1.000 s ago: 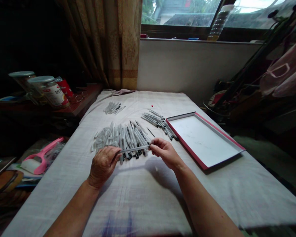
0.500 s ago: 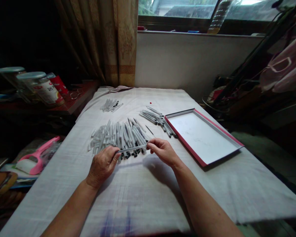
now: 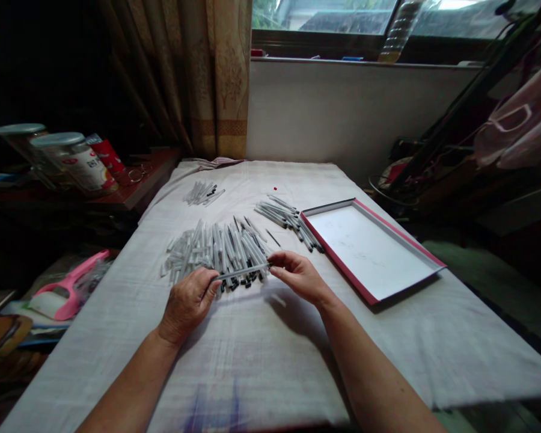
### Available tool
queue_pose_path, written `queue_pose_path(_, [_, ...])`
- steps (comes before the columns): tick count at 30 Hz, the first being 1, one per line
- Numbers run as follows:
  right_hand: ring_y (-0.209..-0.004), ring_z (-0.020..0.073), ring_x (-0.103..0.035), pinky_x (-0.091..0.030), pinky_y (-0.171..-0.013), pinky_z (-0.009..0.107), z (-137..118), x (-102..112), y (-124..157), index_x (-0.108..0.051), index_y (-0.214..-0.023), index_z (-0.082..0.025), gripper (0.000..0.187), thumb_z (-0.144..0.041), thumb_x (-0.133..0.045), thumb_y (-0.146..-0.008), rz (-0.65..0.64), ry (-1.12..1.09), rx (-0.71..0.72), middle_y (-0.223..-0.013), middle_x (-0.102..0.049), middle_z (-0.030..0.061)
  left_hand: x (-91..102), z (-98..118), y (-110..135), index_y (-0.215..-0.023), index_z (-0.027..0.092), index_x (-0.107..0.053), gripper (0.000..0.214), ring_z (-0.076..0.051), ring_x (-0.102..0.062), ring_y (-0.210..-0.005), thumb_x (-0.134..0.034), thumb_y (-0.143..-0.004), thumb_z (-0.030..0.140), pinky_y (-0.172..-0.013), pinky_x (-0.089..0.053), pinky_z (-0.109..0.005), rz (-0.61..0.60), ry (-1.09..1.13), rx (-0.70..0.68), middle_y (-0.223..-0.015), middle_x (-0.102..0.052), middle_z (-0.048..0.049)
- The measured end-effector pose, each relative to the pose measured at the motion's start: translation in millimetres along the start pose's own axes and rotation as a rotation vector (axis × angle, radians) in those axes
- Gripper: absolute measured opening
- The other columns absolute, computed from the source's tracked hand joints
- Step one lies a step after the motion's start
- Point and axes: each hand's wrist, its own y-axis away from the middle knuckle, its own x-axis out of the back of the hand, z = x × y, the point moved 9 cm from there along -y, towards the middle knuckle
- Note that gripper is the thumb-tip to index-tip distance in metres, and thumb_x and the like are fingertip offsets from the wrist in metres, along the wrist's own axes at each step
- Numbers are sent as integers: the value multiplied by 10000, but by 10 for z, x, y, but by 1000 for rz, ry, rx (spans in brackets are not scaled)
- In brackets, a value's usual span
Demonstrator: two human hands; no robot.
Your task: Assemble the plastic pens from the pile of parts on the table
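Note:
A slim grey pen (image 3: 243,272) is held level between both hands, just above the near edge of a big heap of grey pens (image 3: 216,249). My left hand (image 3: 187,304) pinches the pen's left end with closed fingers. My right hand (image 3: 297,278) pinches its right end. A second, smaller row of pens (image 3: 286,219) lies beyond my right hand. A small bunch of pens (image 3: 202,193) sits farther back on the left. A tiny red bit (image 3: 275,189) lies on the cloth.
A white cloth (image 3: 252,361) covers the table. A shallow box lid with red sides (image 3: 369,249) lies at the right. Jars (image 3: 67,159) stand on a side shelf at the left, a pink tool (image 3: 67,288) below. A curtain (image 3: 207,78) and window are behind.
Both hands keep the same pen between them. The view has shifted slightly down since a second ago. My right hand's fingers have turned a little at the pen's end.

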Motion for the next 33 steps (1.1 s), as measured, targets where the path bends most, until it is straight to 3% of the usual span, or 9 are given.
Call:
queue_pose_path(4, [-563,117,-596,-488,-556,250,92,-25,4,-717,-761,-176,282,-457,-706,-768,-28,58,-105,-684,-710,22,13,30,-4,-975,210,-623,243,-164,-677,-780,-442,-995,370,-718,-533,-265,18,0,-18,-842,-693,-30])
queue_pose_path(6, [-533,108,-572,-474,-540,244,110,-19,2,-708,-709,-173,277,-447,-722,-747,-24,54,-122,-644,-693,13,9,35,-6,-970,208,-624,251,-165,-676,-773,-437,-997,373,-714,-531,-267,13,-3,-16,-834,-691,-31])
queue_pose_path(9, [-622,121,-615,-503,-615,256,76,-3,-8,-740,-845,-186,273,-378,-798,-660,-4,-18,-75,-738,-726,10,-20,7,-2,-967,213,-635,263,-172,-675,-776,-438,-991,385,-722,-535,-276,-19,6,10,-836,-694,-34])
queue_pose_path(11, [-626,121,-618,-501,-611,256,92,-1,-10,-744,-908,-190,307,-385,-788,-675,-2,-36,-85,-758,-731,11,-32,-9,2,-964,213,-640,271,-173,-674,-776,-437,-989,392,-722,-536,-278,-32,6,20,-840,-695,-36])
queue_pose_path(14, [-535,108,-576,-468,-538,244,156,-6,-9,-733,-782,-172,271,-441,-726,-746,-10,10,-143,-670,-705,12,-28,-10,-4,-960,209,-642,276,-171,-669,-763,-432,-991,386,-708,-528,-276,-32,0,17,-830,-691,-34])
queue_pose_path(23, [-701,157,-657,-539,-702,312,4,117,-10,-772,-816,-211,185,-332,-794,-678,32,-9,24,-768,-750,23,0,129,-55,-781,210,-620,343,-159,-621,-650,-385,-992,345,-613,-450,-274,-75,-32,-23,-700,-649,-15])
queue_pose_path(26, [-769,184,-678,-544,-752,335,-29,253,-18,-767,-818,-213,165,-324,-772,-696,112,39,80,-817,-762,42,0,111,-53,-718,213,-595,396,-149,-613,-614,-339,-1001,318,-590,-430,-265,-96,-29,-11,-650,-631,-3])
queue_pose_path(29, [-710,186,-666,-536,-681,326,52,346,-36,-741,-857,-200,215,-366,-722,-720,193,109,66,-783,-746,48,27,89,-59,-709,210,-591,404,-145,-603,-588,-339,-1006,319,-566,-419,-260,-67,-27,-4,-639,-624,-2])
queue_pose_path(33, [-697,185,-671,-524,-685,315,150,300,-26,-711,-872,-193,178,-317,-650,-761,217,395,14,-762,-734,38,19,87,-63,-815,204,-630,375,-150,-647,-637,-360,-1014,370,-585,-449,-254,-47,-38,-4,-718,-674,-12])
